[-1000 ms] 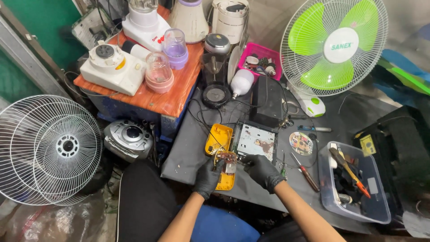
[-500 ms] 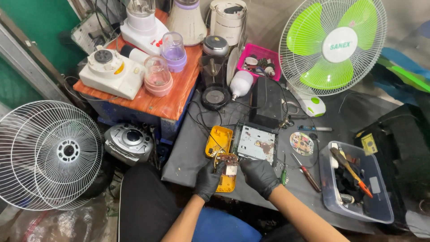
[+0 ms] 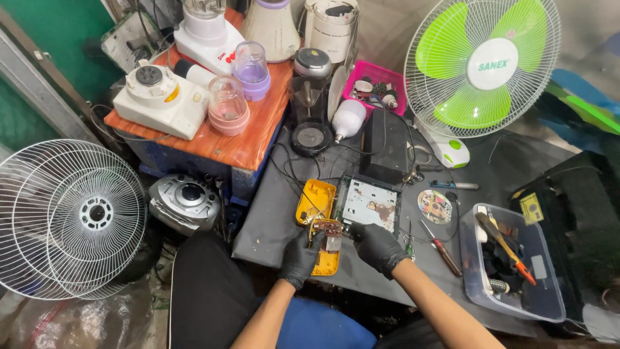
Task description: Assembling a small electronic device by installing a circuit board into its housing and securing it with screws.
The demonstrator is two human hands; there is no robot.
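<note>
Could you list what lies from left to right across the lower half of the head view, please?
White fan guard → grey round appliance → left hand → small circuit board → right hand → red-handled screwdriver → clear plastic tool bin.

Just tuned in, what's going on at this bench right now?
A person in black gloves sits at a cluttered grey table. The left hand and right hand together hold a small brown circuit board just above an opened yellow casing. An open device chassis lies beside it, a screwdriver to the right. A green fan stands behind, a bare fan guard on the floor.
</note>
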